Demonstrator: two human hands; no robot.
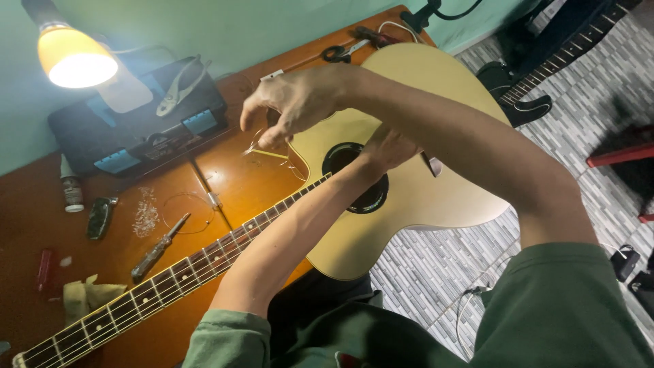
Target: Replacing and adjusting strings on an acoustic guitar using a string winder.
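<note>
Guitar repair bench point(204, 170) — toolbox point(136, 129), pliers point(178, 85), screwdriver point(160, 249)

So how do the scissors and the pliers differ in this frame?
The scissors lie on the bare wooden desk near the wall; the pliers rest on top of the dark toolbox. The scissors have black looped handles; the pliers have pale, straight ones, spread apart. Both lie beyond the guitar, untouched by either hand.

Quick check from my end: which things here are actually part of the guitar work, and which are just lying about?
In use:
- acoustic guitar
- thin string pinched by the right hand
- left hand at the sound hole

Lying about:
- screwdriver
- pliers on the tool case
- scissors
- small bottle
- lamp
- electric guitar
</note>
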